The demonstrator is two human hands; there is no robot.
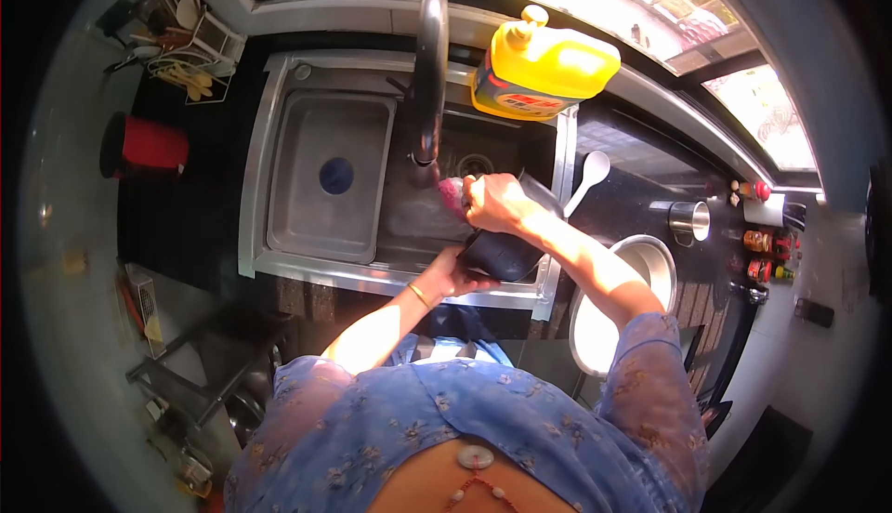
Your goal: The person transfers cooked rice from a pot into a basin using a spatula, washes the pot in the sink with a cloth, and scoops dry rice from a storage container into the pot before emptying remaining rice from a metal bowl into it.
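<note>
Over the right basin of the steel sink (255, 178), my left hand (451, 276) grips a dark, rounded pot (502, 257) by its near side. The pot is tilted, and my right forearm covers part of it. My right hand (497, 203) is closed around a pink, soft-looking scrubbing cloth (452, 195) at the pot's far left side, just below the spout of the black faucet (431, 76). Whether the cloth touches the pot is hidden by my fingers. Water appears to run under the spout, though glare blurs it.
A yellow jug (544, 62) stands behind the sink. On the right counter are a white spoon (590, 178), a large pale basin (655, 262), a metal cup (689, 221) and several jars (757, 242). At left are a red container (153, 146) and a utensil rack (218, 44).
</note>
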